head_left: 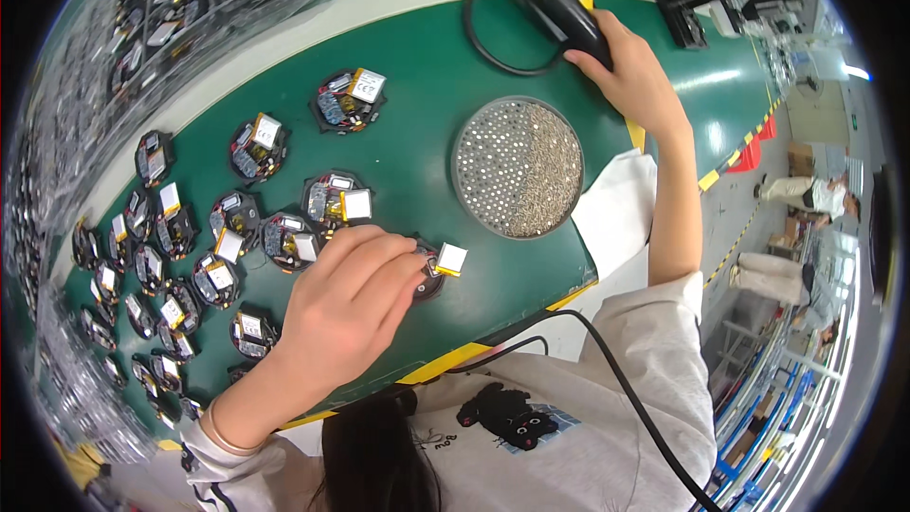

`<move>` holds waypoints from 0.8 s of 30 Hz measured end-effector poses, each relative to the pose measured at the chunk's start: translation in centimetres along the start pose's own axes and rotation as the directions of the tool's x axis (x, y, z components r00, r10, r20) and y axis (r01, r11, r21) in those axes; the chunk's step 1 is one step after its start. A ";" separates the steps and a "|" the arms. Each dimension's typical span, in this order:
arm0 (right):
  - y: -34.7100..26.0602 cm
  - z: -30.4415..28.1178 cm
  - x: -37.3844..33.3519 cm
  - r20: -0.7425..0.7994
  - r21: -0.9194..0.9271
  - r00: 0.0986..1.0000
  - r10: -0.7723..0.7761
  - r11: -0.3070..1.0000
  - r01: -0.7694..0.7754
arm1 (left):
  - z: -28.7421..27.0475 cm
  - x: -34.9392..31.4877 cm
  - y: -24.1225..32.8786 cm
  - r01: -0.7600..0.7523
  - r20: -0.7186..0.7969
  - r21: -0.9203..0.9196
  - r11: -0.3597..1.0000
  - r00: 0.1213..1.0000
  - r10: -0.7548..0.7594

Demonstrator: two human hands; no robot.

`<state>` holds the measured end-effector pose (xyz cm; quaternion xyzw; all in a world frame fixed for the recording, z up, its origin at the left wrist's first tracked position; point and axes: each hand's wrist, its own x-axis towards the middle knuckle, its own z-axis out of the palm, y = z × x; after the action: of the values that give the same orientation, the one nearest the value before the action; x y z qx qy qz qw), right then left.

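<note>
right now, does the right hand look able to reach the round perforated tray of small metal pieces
Probably yes: the tray lies near the right hand, and nothing visibly stands between them. That hand holds a black cylindrical tool, though, so picking metal pieces might mean setting it down first.

The tabletop point(417, 152) is glossy, the black tool point(561, 15) smooth plastic, tiny pieces point(550, 171) apparently metal.

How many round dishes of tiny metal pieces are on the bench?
1: the dish between the left hand, at a round circuit unit, and the right hand, gripping a black tool. No other shows.
</note>
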<state>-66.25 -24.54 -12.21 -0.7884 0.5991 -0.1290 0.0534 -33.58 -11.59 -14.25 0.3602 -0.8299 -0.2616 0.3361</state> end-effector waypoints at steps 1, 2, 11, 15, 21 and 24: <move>0.4 -0.1 0.0 -0.012 -0.019 1.000 -0.001 1.000 0.001 | 0.0 0.0 0.0 -0.025 0.031 0.023 0.999 0.999 0.024; 0.3 -0.5 -0.2 -0.004 -0.022 1.000 -0.024 0.999 0.024 | 0.1 0.0 0.1 -0.011 0.011 0.026 1.000 1.000 0.011; -9.3 -6.5 -1.5 -0.425 0.904 0.881 0.209 0.042 0.426 | 1.9 0.6 0.1 -0.102 0.032 0.106 0.989 0.995 0.099; -11.6 -4.2 -2.2 -0.409 0.897 0.913 0.004 -0.180 0.403 | 2.3 0.8 -0.1 -0.075 0.038 0.088 0.993 0.997 0.071; -11.1 -0.3 -3.3 -0.458 0.855 0.885 -0.089 -0.318 0.410 | 1.3 1.1 -0.3 -0.272 0.124 0.182 0.945 0.960 0.252; -10.5 -0.1 -3.1 -0.553 0.819 0.824 -0.124 -0.266 0.509 | 0.8 1.7 -0.3 -0.163 0.175 0.131 0.978 0.975 0.139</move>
<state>-57.26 -18.64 -10.08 -0.5703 0.0544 -0.6410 0.5108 -34.96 -12.89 -14.36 0.2966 -0.8967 -0.2034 0.2582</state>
